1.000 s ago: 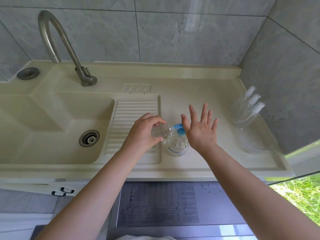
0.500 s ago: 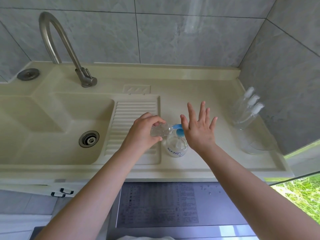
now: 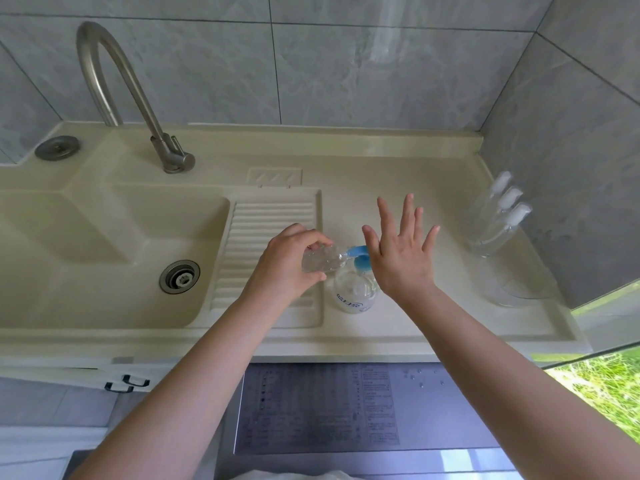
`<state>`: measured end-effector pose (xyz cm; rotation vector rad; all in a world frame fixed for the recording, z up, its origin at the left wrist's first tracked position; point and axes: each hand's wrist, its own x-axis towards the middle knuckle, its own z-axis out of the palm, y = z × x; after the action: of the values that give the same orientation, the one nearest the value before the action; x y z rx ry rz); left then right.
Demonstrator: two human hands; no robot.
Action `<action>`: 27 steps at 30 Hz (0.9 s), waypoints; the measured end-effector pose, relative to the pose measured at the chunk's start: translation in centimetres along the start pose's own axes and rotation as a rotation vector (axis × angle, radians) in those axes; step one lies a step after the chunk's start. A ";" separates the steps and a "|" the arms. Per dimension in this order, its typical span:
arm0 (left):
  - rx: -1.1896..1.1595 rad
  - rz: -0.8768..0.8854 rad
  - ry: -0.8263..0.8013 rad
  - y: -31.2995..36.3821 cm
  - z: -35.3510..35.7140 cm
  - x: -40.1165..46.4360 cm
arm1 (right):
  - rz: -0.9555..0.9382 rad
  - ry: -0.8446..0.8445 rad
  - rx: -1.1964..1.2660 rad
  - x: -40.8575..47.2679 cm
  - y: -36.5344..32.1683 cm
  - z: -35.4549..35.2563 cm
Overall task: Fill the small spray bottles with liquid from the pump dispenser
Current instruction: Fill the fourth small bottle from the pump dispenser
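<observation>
While the left hand point(image 3: 287, 268) grips a small spray bottle point(image 3: 320, 259) at the pump dispenser's point(image 3: 355, 289) blue spout near the worktop's point(image 3: 433, 317) front edge, the right hand point(image 3: 401, 258), fingers spread, presses its pump.

We see a clear pump bottle point(image 3: 355, 292) with blue pump head point(image 3: 362, 263), cream ribbed washboard point(image 3: 270, 220), grey marbled wall tiles point(image 3: 346, 74), white-capped spray bottles point(image 3: 498, 216).

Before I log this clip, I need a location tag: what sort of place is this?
Most likely a home laundry or utility corner. A cream sink has a built-in ribbed washboard beside the basin, a tall metal tap stands against grey wall tiles, and an appliance top sits under the counter.
</observation>
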<state>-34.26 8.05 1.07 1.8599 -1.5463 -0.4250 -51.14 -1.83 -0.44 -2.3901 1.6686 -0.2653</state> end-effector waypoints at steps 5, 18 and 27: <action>-0.001 -0.008 0.007 0.1 -0.3 -0.1 | -0.010 0.017 0.040 -0.1 -0.3 -0.1; 0.013 -0.024 -0.014 0.2 -0.3 -0.3 | 0.058 -0.056 0.066 -0.4 0.1 -0.1; 0.018 -0.016 -0.020 -0.1 0.0 -0.3 | 0.085 -0.102 0.051 -0.2 -0.2 -0.3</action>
<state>-34.29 8.39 0.98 1.8881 -1.5545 -0.4388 -51.09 -1.58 -0.12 -2.2495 1.6914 -0.1672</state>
